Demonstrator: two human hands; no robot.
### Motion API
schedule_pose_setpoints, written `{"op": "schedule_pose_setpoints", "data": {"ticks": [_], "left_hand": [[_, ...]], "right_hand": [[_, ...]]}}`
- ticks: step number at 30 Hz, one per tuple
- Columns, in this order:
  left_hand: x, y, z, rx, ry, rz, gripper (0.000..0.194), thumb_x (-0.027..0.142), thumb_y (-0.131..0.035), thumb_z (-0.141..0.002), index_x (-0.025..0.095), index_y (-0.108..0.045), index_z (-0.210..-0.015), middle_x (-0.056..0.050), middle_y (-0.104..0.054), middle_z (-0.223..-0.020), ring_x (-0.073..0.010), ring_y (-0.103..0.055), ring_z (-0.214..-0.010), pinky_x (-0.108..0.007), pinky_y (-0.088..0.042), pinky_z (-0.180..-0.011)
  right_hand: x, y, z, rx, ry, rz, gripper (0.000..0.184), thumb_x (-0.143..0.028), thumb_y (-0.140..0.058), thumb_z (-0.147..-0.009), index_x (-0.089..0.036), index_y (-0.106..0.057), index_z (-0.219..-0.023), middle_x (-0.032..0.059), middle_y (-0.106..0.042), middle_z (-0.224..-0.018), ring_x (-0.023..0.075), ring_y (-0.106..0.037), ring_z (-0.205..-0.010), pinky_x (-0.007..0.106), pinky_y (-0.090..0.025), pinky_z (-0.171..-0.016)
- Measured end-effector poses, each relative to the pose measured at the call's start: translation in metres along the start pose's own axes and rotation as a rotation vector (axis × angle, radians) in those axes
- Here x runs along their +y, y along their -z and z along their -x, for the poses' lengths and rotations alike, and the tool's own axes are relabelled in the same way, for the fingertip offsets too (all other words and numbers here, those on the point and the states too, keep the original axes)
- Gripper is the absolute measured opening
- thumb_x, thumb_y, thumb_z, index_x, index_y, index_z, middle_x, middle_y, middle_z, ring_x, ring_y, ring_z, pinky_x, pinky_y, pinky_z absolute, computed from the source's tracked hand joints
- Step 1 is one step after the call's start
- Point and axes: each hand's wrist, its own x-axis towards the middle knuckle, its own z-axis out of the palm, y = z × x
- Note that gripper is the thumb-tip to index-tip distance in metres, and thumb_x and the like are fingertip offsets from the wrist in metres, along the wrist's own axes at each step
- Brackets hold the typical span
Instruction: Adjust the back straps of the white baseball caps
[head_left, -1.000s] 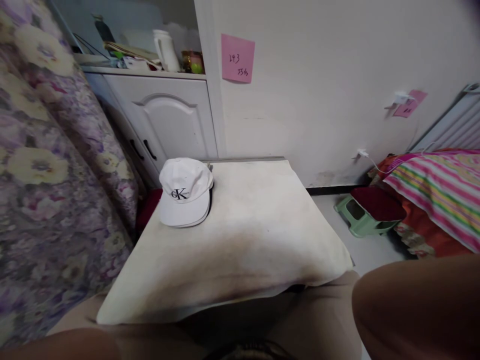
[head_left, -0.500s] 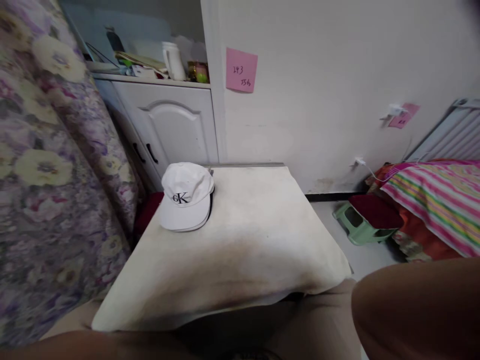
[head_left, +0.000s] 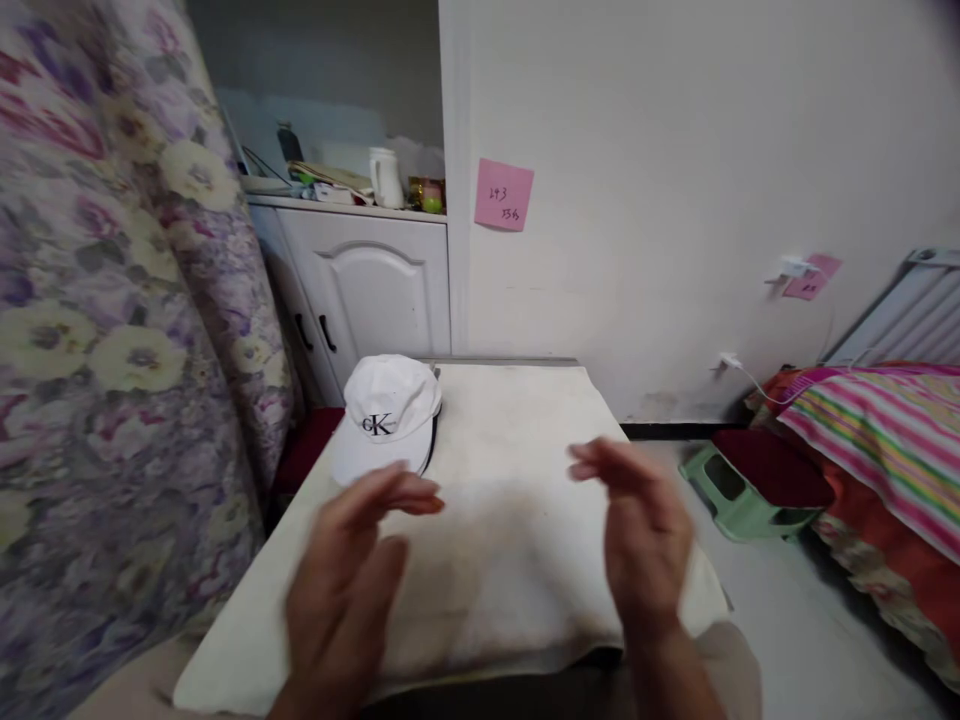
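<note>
A white cap [head_left: 394,395] with black "CK" lettering lies at the back left of the cloth-covered table [head_left: 517,420], its brim facing me. A dark edge under the brim hints at a second cap below. My left hand [head_left: 349,570] is raised over the table's front left, just short of the brim, fingers bent forward and apart from the thumb, with nothing in it. Over the right side of the table hovers my right hand [head_left: 641,530], blurred by motion, its fingers pointing inward and its palm bare. Both hands face each other across a wide gap.
A floral curtain [head_left: 142,360] hangs at the left. Behind stands a white cabinet [head_left: 375,285] with a white jug [head_left: 386,178] on its shelf. Pink notes [head_left: 504,195] stick to the wall. At the right are a green stool [head_left: 739,490] and a bed with a striped cover [head_left: 892,430].
Both hands have come up from low at the frame's bottom edge to above the table. The camera view has tilted up a little and shifted left. The cap stays in its place.
</note>
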Motion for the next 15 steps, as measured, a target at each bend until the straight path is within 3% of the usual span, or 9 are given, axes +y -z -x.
{"op": "schedule_pose_setpoints", "data": {"ticks": [3,6,10,15], "left_hand": [[-0.042,-0.026,-0.007,-0.238,0.140,-0.093,0.032,0.036,-0.055,-0.092,0.021,-0.058,-0.120,-0.005,-0.070,-0.093,-0.0197,-0.069,-0.077,-0.033,-0.055,-0.072],[-0.089,-0.043,0.010,-0.358,0.308,-0.128,0.028,0.036,-0.051,-0.091,0.019,-0.060,-0.112,0.000,-0.067,-0.077,-0.0186,-0.066,-0.066,-0.031,-0.053,-0.068],[-0.129,-0.052,0.036,-0.433,0.442,-0.128,0.028,0.036,-0.046,-0.091,0.019,-0.058,-0.109,0.000,-0.067,-0.073,-0.0197,-0.066,-0.064,-0.030,-0.051,-0.066],[-0.144,-0.055,0.045,-0.530,0.409,-0.231,0.024,0.032,-0.044,-0.090,0.019,-0.060,-0.102,-0.001,-0.068,-0.071,-0.0202,-0.066,-0.068,-0.029,-0.048,-0.068]], "right_hand": [[0.047,-0.021,0.040,-0.216,-0.343,0.051,0.028,-0.034,-0.056,-0.095,-0.021,-0.062,-0.119,0.0093,-0.071,-0.101,0.0201,-0.067,-0.081,0.034,-0.056,-0.075],[0.087,-0.034,0.078,-0.269,-0.559,0.050,0.029,-0.037,-0.056,-0.093,-0.018,-0.064,-0.114,0.0062,-0.070,-0.088,0.0173,-0.064,-0.068,0.030,-0.054,-0.065],[0.119,-0.038,0.109,-0.304,-0.645,0.127,0.027,-0.035,-0.056,-0.090,-0.017,-0.066,-0.108,0.0020,-0.065,-0.075,0.0167,-0.060,-0.061,0.027,-0.049,-0.058],[0.137,-0.037,0.127,-0.326,-0.651,0.207,0.026,-0.031,-0.055,-0.089,-0.017,-0.067,-0.107,0.0014,-0.066,-0.072,0.0186,-0.063,-0.067,0.027,-0.050,-0.065]]}}
